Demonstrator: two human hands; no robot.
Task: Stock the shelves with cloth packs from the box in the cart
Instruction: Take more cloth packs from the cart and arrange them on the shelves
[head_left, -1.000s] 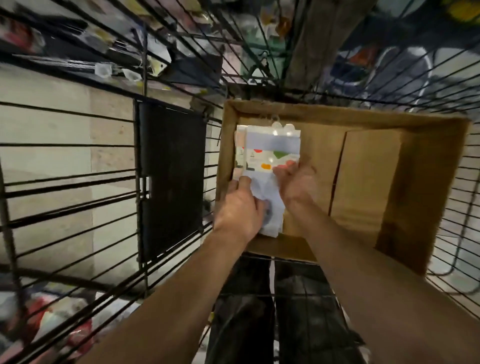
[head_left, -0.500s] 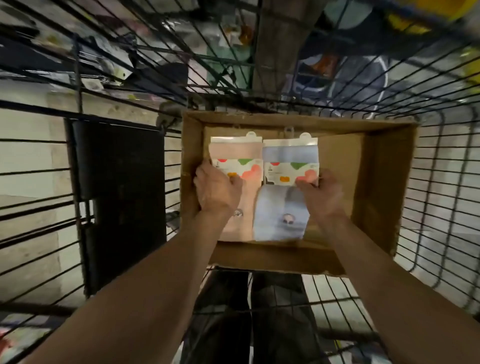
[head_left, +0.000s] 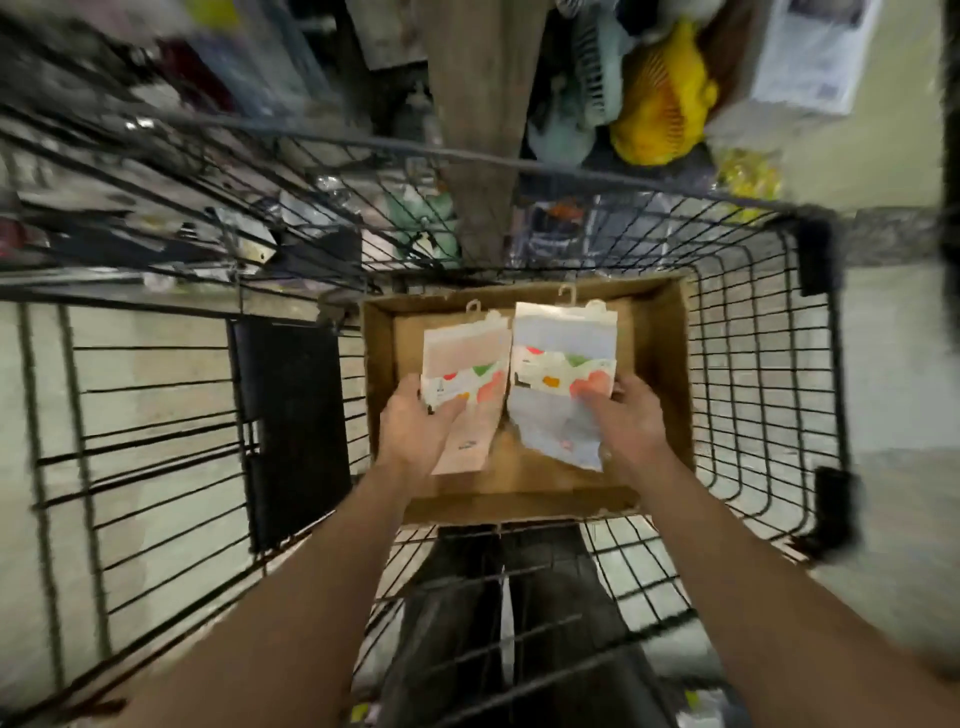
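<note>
An open cardboard box sits in the black wire cart. My left hand grips a pink cloth pack with a white label band and a plastic hook on top. My right hand grips a light blue cloth pack of the same kind. Both packs are held side by side, raised above the box floor. The box floor under them looks bare.
Beyond the cart's far rim stands a wooden post with shelves of blurred goods on both sides, among them a yellow bundle. A black panel hangs on the cart's left wall. Pale floor tiles show through the wires.
The stacked packs were split between my hands, pink left and blue right. Since then both have risen out of the box and my view has tilted up toward the shelves.
</note>
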